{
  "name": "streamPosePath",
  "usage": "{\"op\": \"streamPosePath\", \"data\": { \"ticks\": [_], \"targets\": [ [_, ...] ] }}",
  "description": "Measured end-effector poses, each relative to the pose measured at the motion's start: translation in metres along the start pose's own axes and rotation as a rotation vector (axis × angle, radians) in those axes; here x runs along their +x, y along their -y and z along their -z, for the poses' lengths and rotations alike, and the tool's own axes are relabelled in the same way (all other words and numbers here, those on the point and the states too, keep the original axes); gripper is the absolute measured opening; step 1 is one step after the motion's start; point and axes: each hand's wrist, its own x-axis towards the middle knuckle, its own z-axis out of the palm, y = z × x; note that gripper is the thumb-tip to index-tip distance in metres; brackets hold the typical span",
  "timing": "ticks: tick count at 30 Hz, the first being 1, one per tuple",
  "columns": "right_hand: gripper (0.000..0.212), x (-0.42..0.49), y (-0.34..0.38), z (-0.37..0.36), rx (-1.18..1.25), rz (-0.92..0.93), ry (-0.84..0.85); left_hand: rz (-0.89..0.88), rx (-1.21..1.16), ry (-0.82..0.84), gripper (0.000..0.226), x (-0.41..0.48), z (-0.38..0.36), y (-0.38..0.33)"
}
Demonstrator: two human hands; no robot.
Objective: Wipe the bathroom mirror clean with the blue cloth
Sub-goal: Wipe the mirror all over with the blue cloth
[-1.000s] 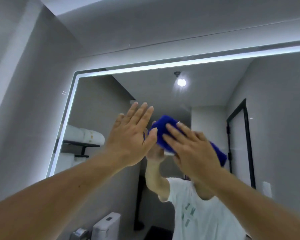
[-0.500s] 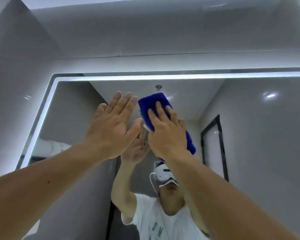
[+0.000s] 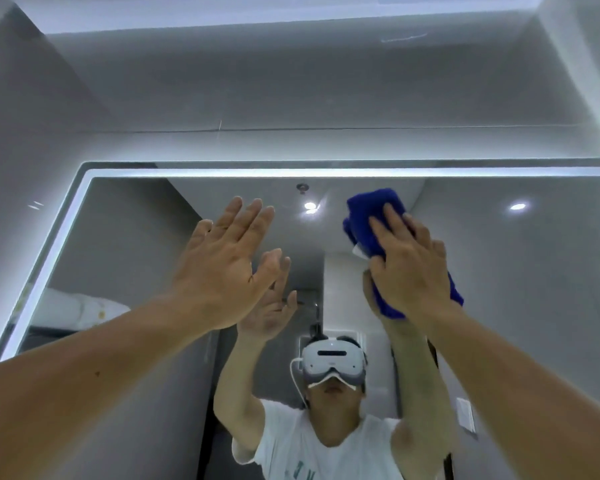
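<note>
My right hand (image 3: 407,268) lay spread flat over the cloth (image 3: 374,216), fingers straight and pressing it against the mirror (image 3: 534,271); it was a flat-palm grip, not a pinch. The cloth was bunched under my palm, with its folded top poking out past my fingertips and a tail showing below the heel of my hand. I judged it soft, light and quick to crumple, so the best hold was a broad one across its middle, keeping the loose ends from rolling under. On smooth glass it would slide easily, and it could slip out sideways if I eased the pressure.

The cloth sat high on the mirror, just under the lit strip (image 3: 291,173) along the top edge and right of centre. My left hand (image 3: 227,261) was open, fingers straight and close together, raised near the glass to the left of the cloth and apart from it; I could not tell whether it touched the mirror. The mirror itself was rigid and breakable, so I judged firm, even pressure safer than leaning on it.
</note>
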Motion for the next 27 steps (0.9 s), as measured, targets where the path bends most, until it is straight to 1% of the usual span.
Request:
{"op": "streamPosePath", "data": {
  "ticks": [2, 4, 6, 7, 9, 11, 14, 16, 18, 20, 22, 24, 26, 27],
  "targets": [
    [0.056, 0.034, 0.011, -0.003, 0.014, -0.115, 0.014, 0.003, 0.011, 0.013, 0.079, 0.002, 0.002, 0.004],
    [0.06, 0.063, 0.03, -0.006, 0.028, -0.177, 0.032, 0.01, 0.01, 0.01, 0.075, 0.004, 0.006, 0.014],
    [0.063, 0.084, 0.054, -0.007, 0.056, -0.182, 0.075, 0.019, -0.002, 0.007, 0.073, 0.006, 0.011, 0.026],
    [0.065, 0.09, 0.069, -0.007, 0.066, -0.154, 0.104, 0.029, -0.008, 0.005, 0.073, 0.006, 0.014, 0.033],
    [0.065, 0.09, 0.105, -0.011, 0.041, -0.016, 0.13, 0.055, -0.012, -0.016, 0.074, 0.006, 0.017, 0.042],
    [0.062, 0.073, 0.143, -0.02, 0.045, 0.181, 0.132, 0.073, -0.011, -0.036, 0.074, 0.005, 0.016, 0.046],
    [0.059, 0.021, 0.183, -0.025, 0.205, 0.392, 0.152, 0.066, -0.008, -0.029, 0.079, -0.003, 0.009, 0.043],
    [0.06, -0.016, 0.188, -0.025, 0.253, 0.545, 0.183, 0.054, 0.005, -0.03, 0.077, -0.009, 0.003, 0.042],
    [0.059, -0.045, 0.176, -0.026, 0.189, 0.733, 0.224, 0.051, 0.01, -0.04, 0.075, -0.014, 0.0, 0.043],
    [0.057, -0.056, 0.152, -0.026, 0.14, 0.796, 0.241, 0.054, 0.0, -0.047, 0.076, -0.018, -0.002, 0.044],
    [0.055, -0.046, 0.122, -0.023, 0.096, 0.713, 0.193, 0.059, -0.007, -0.045, 0.078, -0.022, -0.002, 0.048],
    [0.054, -0.022, 0.094, -0.018, 0.036, 0.5, 0.121, 0.065, -0.027, -0.025, 0.079, -0.028, -0.001, 0.05],
    [0.05, 0.001, 0.078, -0.013, 0.031, 0.275, 0.066, 0.053, -0.047, -0.006, 0.079, -0.037, -0.002, 0.049],
    [0.048, 0.007, 0.079, -0.013, 0.034, 0.21, 0.047, 0.044, -0.055, 0.003, 0.079, -0.044, -0.003, 0.047]
  ]
}}
